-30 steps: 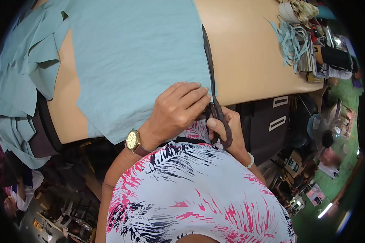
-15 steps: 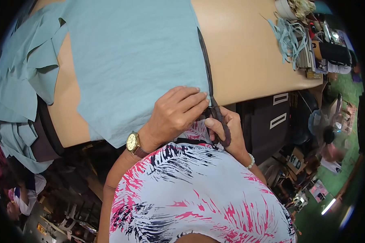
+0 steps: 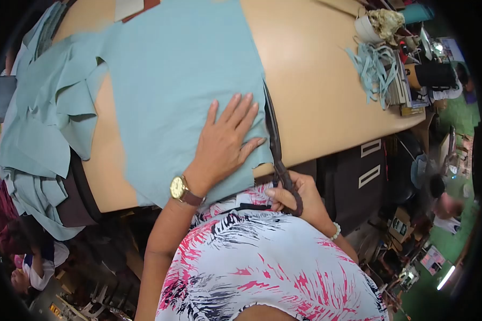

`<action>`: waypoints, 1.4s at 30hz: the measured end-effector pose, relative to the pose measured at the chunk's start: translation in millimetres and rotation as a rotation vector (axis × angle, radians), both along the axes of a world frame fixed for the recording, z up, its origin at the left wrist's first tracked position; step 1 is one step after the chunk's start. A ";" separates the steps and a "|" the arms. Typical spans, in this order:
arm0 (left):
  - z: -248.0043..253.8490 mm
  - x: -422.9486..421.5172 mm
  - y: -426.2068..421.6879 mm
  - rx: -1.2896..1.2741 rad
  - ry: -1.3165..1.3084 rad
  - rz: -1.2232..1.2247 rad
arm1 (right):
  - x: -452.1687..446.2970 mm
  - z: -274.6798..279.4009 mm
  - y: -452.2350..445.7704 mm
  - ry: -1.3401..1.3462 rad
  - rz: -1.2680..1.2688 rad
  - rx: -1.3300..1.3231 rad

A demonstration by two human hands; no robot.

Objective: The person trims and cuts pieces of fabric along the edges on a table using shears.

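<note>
A large light-blue piece of cloth (image 3: 182, 69) lies over the table and reaches its front edge. My left hand (image 3: 225, 139) rests flat on it near the right edge, fingers spread. In my right hand (image 3: 308, 198) are long dark scissors (image 3: 273, 128), their handles gripped just off the table's front edge. The blades run along the cloth's right edge, pointing away from me, with the upper part partly under the cloth. The cloth's near right corner has a small notch beside the blades. How far the blades are parted is hard to see.
More blue cloth (image 3: 48, 112) lies crumpled at the left and hangs over the table edge. Thin blue strips (image 3: 377, 69) lie at the right, beside a white tub (image 3: 368, 28) and stacked items. The tan table (image 3: 316, 85) shows between. Another person (image 3: 37, 267) appears at lower left.
My left hand has gone from curled at the cloth's edge beside the scissors to lying flat farther in. The right hand and scissors sit slightly lower in view. The view has shifted.
</note>
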State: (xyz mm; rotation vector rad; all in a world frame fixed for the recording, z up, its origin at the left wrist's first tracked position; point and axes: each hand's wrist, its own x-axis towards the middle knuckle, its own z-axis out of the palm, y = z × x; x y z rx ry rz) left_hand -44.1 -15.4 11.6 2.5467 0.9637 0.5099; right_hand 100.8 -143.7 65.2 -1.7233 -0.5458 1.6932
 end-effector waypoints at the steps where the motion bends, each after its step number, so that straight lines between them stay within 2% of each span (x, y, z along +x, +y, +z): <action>1: -2.0 1.6 -0.2 0.018 0.006 0.013 | 1.7 -2.3 -1.8 0.029 -0.006 -0.002; 7: -5.6 4.4 2.7 0.066 -0.002 0.051 | 13.1 4.0 -1.2 0.111 -0.043 -0.003; 9: -3.7 3.9 3.4 0.054 -0.023 0.049 | 20.0 -4.0 -5.8 0.112 -0.009 0.116; 18: 9.5 -5.6 -7.6 0.062 0.029 -0.012 | 15.0 -7.8 7.6 0.092 -0.037 0.194; 27: 6.8 -7.7 -13.5 0.056 -0.005 -0.011 | 10.4 -12.5 7.1 0.121 -0.081 0.220; 42: 2.2 -9.0 -17.1 0.050 -0.005 -0.005 | 9.6 -9.1 1.4 0.099 -0.076 0.121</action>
